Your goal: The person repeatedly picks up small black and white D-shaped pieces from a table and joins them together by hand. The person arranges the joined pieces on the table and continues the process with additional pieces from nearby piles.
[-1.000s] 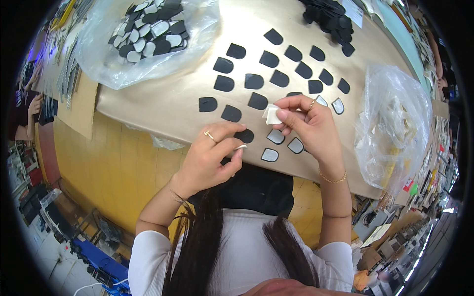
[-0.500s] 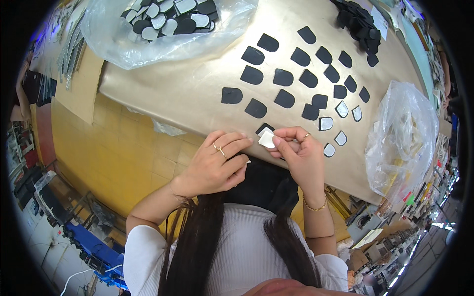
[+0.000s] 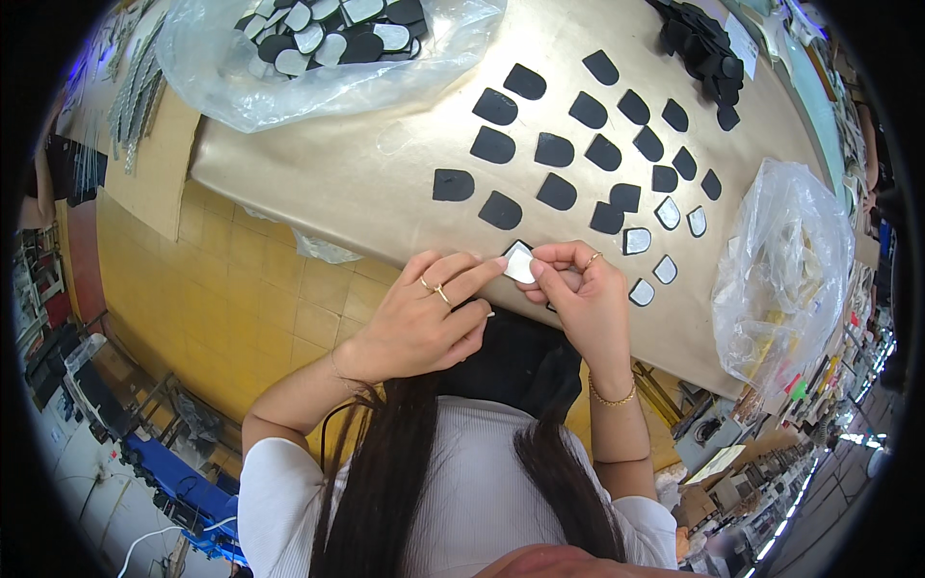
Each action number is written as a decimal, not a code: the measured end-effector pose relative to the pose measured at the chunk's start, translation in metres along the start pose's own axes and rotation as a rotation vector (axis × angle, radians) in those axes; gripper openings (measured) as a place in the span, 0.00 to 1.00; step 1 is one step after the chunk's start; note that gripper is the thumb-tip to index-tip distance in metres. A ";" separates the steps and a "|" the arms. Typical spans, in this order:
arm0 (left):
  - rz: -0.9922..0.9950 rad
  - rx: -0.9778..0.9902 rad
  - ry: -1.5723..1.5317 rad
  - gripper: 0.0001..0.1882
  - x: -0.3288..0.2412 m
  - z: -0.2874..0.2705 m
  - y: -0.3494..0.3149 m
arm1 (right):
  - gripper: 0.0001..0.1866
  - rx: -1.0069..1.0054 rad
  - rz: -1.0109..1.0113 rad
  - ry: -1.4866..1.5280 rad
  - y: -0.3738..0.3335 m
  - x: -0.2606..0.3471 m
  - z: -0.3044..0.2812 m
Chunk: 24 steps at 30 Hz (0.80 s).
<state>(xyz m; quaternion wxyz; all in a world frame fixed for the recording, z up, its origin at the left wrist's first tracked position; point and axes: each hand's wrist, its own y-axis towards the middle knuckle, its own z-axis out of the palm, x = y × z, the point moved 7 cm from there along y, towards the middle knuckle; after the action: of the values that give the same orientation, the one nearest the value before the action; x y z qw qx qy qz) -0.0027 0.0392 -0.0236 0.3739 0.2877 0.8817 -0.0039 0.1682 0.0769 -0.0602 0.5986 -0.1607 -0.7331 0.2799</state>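
At the table's near edge, my right hand (image 3: 586,294) pinches a small white-faced patch (image 3: 519,265) between thumb and fingers. The patch has a pointed corner at the top and a rounded lower end. A black patch shows as a dark edge just behind it, mostly covered. From the left, my left hand (image 3: 434,313) reaches in, its index fingertip touching the white patch's left side. The thumb is apart from that finger, with a small pale spot at its tip that I cannot make out. Several black rounded patches (image 3: 555,150) lie spread over the gold-brown table cover (image 3: 318,178).
A clear plastic bag (image 3: 241,101) of black and grey-white patches lies at the far left. A heap of black patches (image 3: 699,48) sits far right. Another crumpled clear bag (image 3: 780,279) is at the right. Several white-faced patches (image 3: 636,241) lie near my right hand.
My left hand has moved slightly right and up, and its index fingertip now meets the white patch. The patch has turned flatter toward view in my right hand's pinch.
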 end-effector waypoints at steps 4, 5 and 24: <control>0.009 0.014 0.012 0.09 0.000 0.001 0.001 | 0.08 -0.008 0.001 0.032 0.000 0.000 0.000; 0.008 0.014 0.011 0.09 0.000 0.001 0.002 | 0.08 -0.010 0.004 0.038 0.000 -0.001 0.000; -0.025 0.132 0.116 0.11 -0.013 0.003 0.018 | 0.11 -0.145 -0.214 -0.504 -0.008 0.028 -0.005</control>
<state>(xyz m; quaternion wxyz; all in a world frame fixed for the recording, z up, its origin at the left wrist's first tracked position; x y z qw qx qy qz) 0.0160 0.0474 -0.0138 0.3023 0.3003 0.9033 -0.0499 0.1669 0.0874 -0.0328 0.4104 -0.0500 -0.8898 0.1931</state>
